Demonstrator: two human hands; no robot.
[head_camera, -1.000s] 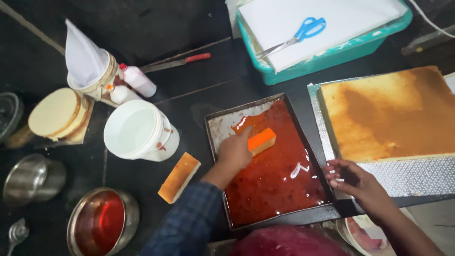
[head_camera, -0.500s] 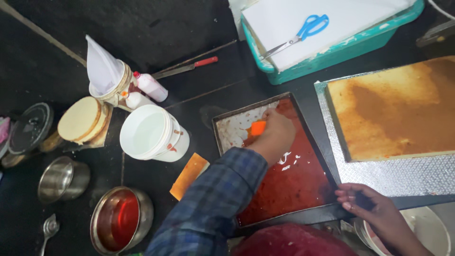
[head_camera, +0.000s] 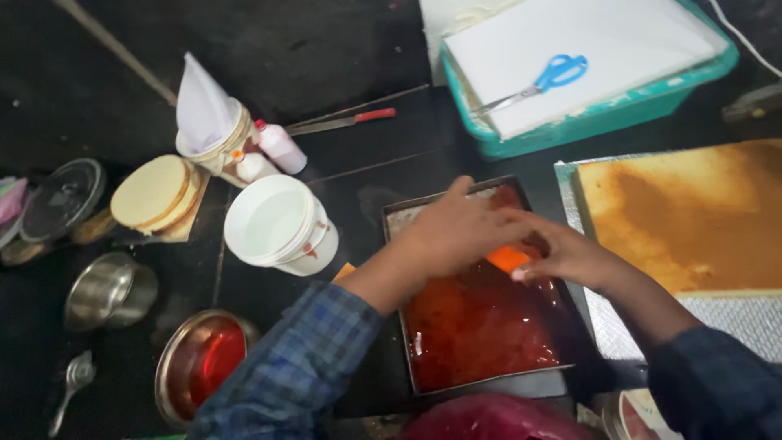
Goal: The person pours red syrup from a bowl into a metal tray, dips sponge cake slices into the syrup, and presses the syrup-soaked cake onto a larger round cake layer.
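Hands now meet over the rectangular tray [head_camera: 489, 383], where a moment ago the right hand [head_camera: 570, 254] held its lower right corner. Red glaze fills the tray; a steel bowl [head_camera: 175, 367] holds red liquid. The left hand [head_camera: 456, 228] lies palm down, both hands' fingers closed on the orange scraper [head_camera: 507, 258].

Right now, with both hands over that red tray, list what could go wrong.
1. The left hand and right hand meet on the orange scraper over the wet red glaze in the tray; a slip could dip a finger or sleeve in.
2. The tray sits close beside the sponge sheet; pushed glaze might spill onto it.
3. The left elbow could knock the white bucket.
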